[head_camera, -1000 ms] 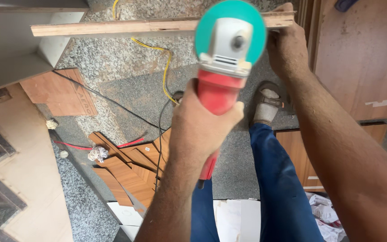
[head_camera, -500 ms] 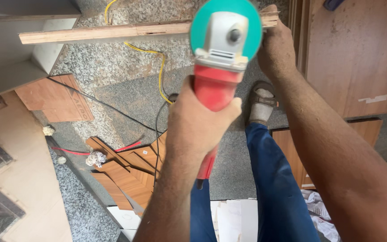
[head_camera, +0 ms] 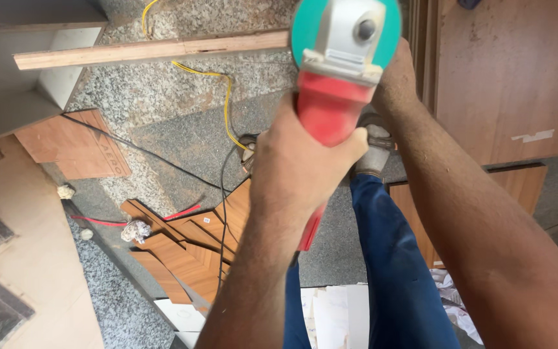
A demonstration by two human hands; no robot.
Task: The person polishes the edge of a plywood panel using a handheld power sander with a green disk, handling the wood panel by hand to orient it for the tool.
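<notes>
Left hand [head_camera: 305, 168] clenched round red grinder [head_camera: 330, 97] body; right hand [head_camera: 398, 77] behind its head, on wood strip [head_camera: 156, 48] I think, grip hidden, can't tell. Grinder long axis runs away from me, teal guard at far end. Strip lies crosswise over granite floor [head_camera: 163, 110]. Offcuts [head_camera: 188, 252], cables w/ bare floor between.

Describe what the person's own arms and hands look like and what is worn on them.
Both forearms are bare and hairy, with no sleeves in view. The left hand and the right hand wear no gloves, and no ring, watch or band shows on either wrist. No markings are visible. Lower down, blue trousers cover the leg.
</notes>
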